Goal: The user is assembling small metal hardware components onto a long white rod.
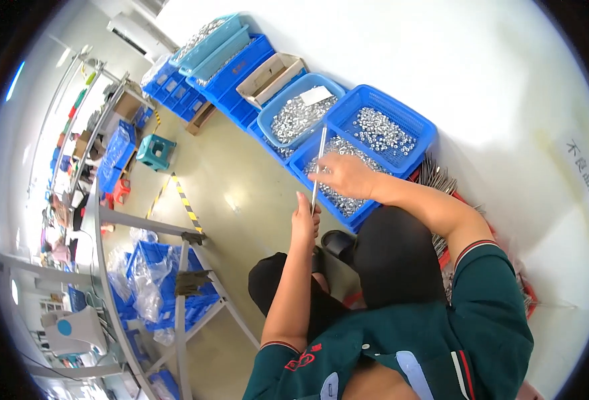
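Observation:
A thin silvery metal rod (322, 141) stands slanted before my knees, its upper end over the blue baskets. My left hand (304, 219) is closed round its lower part, thumb pointing up. Higher up, the fingers of my right hand (345, 175) are closed at the rod; whether a small part is also between them cannot be made out. Beneath my right hand lies a blue basket (299, 168) of small shiny metal pieces. Another blue mesh basket (422, 127), holding small ring-like metal parts, sits behind it to the right.
Farther left stand a light blue basket (263, 127) of metal parts with a white paper, a wooden box (272, 79) and stacked blue crates (221, 79). Many metal rods (436, 175) lie by my right leg. A metal frame (182, 320) and green stool (156, 152) are on the left.

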Demonstrator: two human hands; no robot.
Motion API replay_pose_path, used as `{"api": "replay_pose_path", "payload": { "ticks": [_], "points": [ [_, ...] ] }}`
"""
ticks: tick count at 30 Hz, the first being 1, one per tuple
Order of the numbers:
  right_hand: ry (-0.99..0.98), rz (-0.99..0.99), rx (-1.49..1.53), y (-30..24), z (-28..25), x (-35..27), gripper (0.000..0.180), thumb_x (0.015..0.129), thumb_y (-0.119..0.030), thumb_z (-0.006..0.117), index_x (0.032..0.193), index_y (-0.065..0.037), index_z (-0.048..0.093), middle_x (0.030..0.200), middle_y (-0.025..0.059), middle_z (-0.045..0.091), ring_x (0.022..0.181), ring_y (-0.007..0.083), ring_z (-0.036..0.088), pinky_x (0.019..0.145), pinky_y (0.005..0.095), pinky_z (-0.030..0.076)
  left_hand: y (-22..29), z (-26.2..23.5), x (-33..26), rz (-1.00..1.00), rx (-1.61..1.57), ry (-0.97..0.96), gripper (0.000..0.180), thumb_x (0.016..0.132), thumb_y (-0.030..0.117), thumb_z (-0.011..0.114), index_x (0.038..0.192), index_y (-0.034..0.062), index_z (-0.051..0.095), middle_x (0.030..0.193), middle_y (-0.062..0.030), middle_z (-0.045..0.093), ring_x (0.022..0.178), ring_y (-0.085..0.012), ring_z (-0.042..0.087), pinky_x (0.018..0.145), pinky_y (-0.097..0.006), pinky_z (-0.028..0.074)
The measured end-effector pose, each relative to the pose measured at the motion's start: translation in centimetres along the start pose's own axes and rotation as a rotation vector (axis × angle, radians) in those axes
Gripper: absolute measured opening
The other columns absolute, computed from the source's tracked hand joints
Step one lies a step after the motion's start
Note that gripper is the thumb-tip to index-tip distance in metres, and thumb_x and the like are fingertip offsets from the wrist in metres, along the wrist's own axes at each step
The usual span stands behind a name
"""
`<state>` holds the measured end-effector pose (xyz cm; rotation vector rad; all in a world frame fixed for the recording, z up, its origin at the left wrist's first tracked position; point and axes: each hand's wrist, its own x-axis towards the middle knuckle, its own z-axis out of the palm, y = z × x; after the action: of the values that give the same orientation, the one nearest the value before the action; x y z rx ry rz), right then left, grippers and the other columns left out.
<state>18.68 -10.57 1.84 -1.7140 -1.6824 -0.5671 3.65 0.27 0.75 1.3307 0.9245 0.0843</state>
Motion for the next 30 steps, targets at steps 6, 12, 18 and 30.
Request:
{"api": "replay_pose_path", "payload": {
  "ticks": [6, 12, 18, 30],
  "points": [
    [-0.018, -0.020, -0.081, 1.6, -0.3, -1.4, 0.009, 0.068, -0.013, 0.055, 0.074, -0.010, 0.060, 0.072, 0.0048, 0.049, 0.069, 0.0219, 0.054, 0.057, 0.0339, 0.045, 4.7, 4.5, 1.6, -0.050, -0.053, -0.281, 0.061, 0.079, 0.070, 0.027, 0.065, 0.0120, 0.040, 0.046, 0.0071, 0.022, 0.034, -0.0054, 0.015, 0.033, -0.021, 0.011],
    [0.083, 0.046, -0.105, 3.0, -0.4, -2.9, 0.007, 0.068, -0.014, 0.054, 0.069, -0.008, 0.057, 0.072, 0.0041, 0.052, 0.070, 0.0218, 0.054, 0.062, 0.0362, 0.045, 4.9, 7.1, 2.1, -0.079, 0.030, -0.214, 0.052, 0.084, 0.061, 0.034, 0.064, 0.0132, 0.038, 0.045, 0.0068, 0.021, 0.033, -0.0051, 0.015, 0.032, -0.021, 0.011],
    [0.112, 0.219, -0.205, 5.3, 0.0, -3.5, 0.007, 0.068, -0.012, 0.053, 0.073, -0.012, 0.058, 0.070, 0.0045, 0.050, 0.072, 0.0222, 0.054, 0.063, 0.0342, 0.045, 3.6, 6.6, 0.7, -0.145, 0.099, -0.166, 0.042, 0.087, 0.051, 0.041, 0.071, 0.0113, 0.040, 0.049, 0.0058, 0.025, 0.036, -0.0058, 0.019, 0.034, -0.021, 0.014],
    [-0.211, 0.756, -0.386, 14.5, -0.1, -5.5, 0.016, 0.075, -0.012, 0.051, 0.085, -0.012, 0.063, 0.084, 0.0108, 0.061, 0.077, 0.0304, 0.061, 0.064, 0.0421, 0.049, 0.8, 0.0, -4.2, -0.219, 0.082, -0.168, 0.031, 0.088, 0.038, 0.043, 0.068, 0.0133, 0.042, 0.047, 0.0072, 0.026, 0.034, -0.0051, 0.021, 0.033, -0.021, 0.015]
  ]
}}
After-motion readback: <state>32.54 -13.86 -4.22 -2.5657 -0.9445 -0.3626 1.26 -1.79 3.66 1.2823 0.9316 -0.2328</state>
